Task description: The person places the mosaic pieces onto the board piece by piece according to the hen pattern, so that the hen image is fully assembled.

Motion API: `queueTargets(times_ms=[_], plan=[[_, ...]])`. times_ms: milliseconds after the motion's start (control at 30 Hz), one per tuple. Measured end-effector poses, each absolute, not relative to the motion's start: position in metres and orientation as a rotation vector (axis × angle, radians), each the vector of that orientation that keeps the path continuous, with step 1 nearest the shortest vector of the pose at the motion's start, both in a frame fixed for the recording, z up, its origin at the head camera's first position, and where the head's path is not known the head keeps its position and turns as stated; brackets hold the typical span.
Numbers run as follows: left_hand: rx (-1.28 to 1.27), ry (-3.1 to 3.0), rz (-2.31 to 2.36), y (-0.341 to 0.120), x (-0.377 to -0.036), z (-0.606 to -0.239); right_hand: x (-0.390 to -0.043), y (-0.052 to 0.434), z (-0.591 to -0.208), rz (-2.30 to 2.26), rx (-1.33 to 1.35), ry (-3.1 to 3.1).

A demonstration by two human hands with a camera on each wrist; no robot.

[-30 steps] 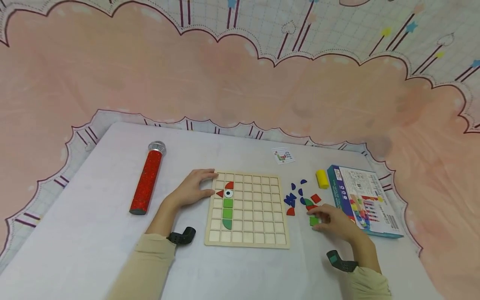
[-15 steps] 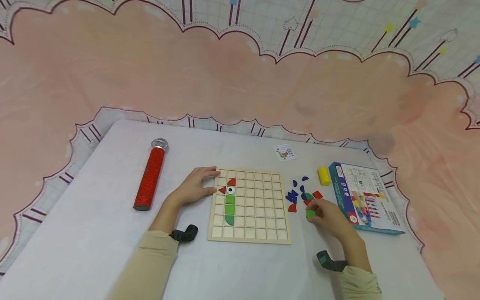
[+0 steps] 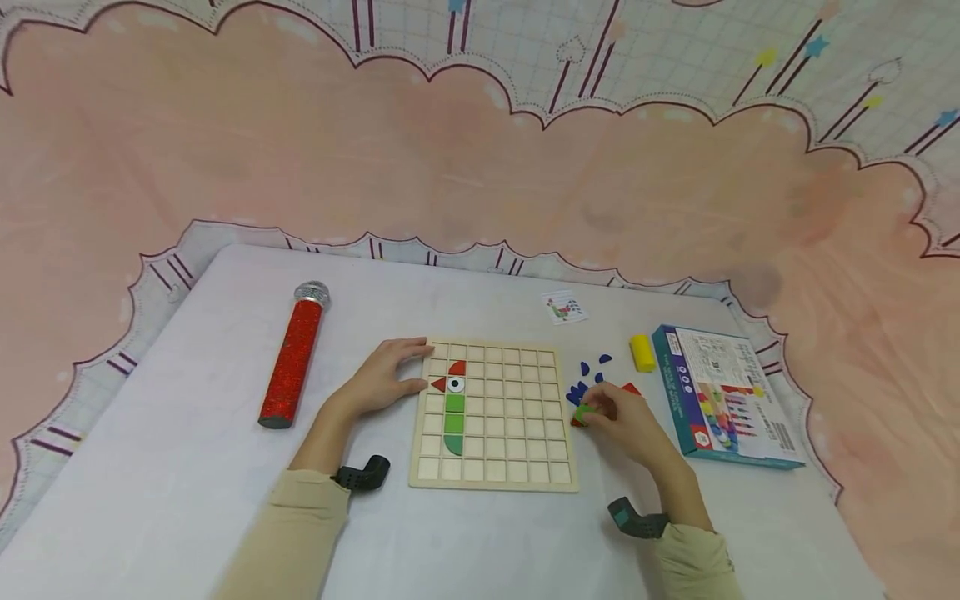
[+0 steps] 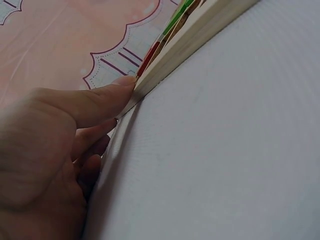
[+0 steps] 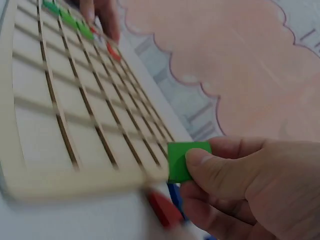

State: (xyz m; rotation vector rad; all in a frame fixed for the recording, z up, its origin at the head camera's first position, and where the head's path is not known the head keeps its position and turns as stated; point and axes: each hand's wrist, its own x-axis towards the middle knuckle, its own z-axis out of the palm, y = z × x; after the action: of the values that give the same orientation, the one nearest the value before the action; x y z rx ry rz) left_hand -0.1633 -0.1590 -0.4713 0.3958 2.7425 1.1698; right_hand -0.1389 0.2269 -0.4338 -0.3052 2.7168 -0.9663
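My right hand (image 3: 628, 423) pinches a green square tile (image 5: 178, 161) between thumb and fingers, just off the right edge of the wooden grid board (image 3: 517, 417). At the board's left edge rests my left hand (image 3: 378, 382), its thumb and fingertips touching the rim. One column of the board holds a red quarter-round tile (image 3: 457, 367), a round eye tile (image 3: 455, 384), two green squares (image 3: 454, 413) and a green quarter-round tile (image 3: 453, 445). A red triangle (image 3: 438, 384) lies beside the eye. Under and around my right hand are blue pieces (image 3: 577, 392), partly hidden.
A picture card (image 3: 565, 307) lies beyond the board. To the right are a yellow cylinder (image 3: 642, 353) and a printed box (image 3: 731, 400). A red microphone (image 3: 292, 358) lies on the left of the white-covered table (image 3: 480, 550).
My right hand has picked up the green square from among the loose pieces and moved left with it to the board's right edge. My left hand stays at the board.
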Motion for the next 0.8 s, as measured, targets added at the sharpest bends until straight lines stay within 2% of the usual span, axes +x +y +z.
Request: queueTargets(times_ms=[367,800], plan=[[0.388,2.738,1.176,-0.159,-0.165,-0.473,-0.129,0.140,-0.439,-1.087,-0.672,2.440],[0.394,2.746,1.166,-0.160,-0.164,-0.472,-0.130,0.107,-0.442,-0.932,-0.681,2.474]])
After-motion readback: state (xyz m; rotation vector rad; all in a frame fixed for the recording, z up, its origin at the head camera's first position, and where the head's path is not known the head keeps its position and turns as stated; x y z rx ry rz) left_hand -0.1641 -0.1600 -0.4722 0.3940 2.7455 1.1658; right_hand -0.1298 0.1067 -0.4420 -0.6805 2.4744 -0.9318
